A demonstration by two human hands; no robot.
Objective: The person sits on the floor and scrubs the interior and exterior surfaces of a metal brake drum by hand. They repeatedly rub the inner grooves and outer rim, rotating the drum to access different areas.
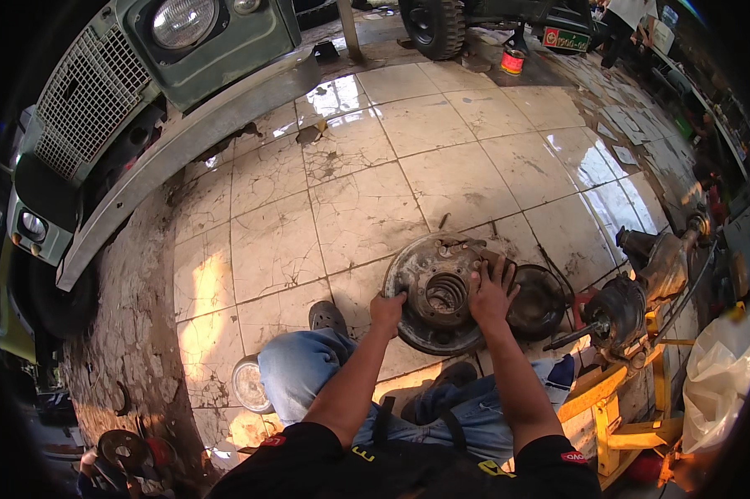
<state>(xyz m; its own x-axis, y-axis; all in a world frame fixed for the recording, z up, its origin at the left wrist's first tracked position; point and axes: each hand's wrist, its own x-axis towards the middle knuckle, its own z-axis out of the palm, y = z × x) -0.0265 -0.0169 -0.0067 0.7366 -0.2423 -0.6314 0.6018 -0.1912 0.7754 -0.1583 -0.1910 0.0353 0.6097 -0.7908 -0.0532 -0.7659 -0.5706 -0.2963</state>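
On the tiled floor between my feet lies a round, greasy wheel hub assembly (411,270), a wide brake plate with a raised hub and a hollow centre. My left hand (386,313) grips the plate's left rim, thumb on top; its other fingers are partly hidden. Across the hub's right side rests my right hand (491,293), open with its fingers spread. A dark round pan (539,306) sits just right of that hand. Small metal parts (451,247) lie along the assembly's far edge.
A green vehicle's metal bumper (192,133) spans the upper left. At right, a greasy axle part (628,303) sits by a yellow metal stand (612,416), with a white sack (724,378) beyond. A round light-coloured object (248,387) is beside my left knee. A red-and-yellow can (513,62) stands far off.
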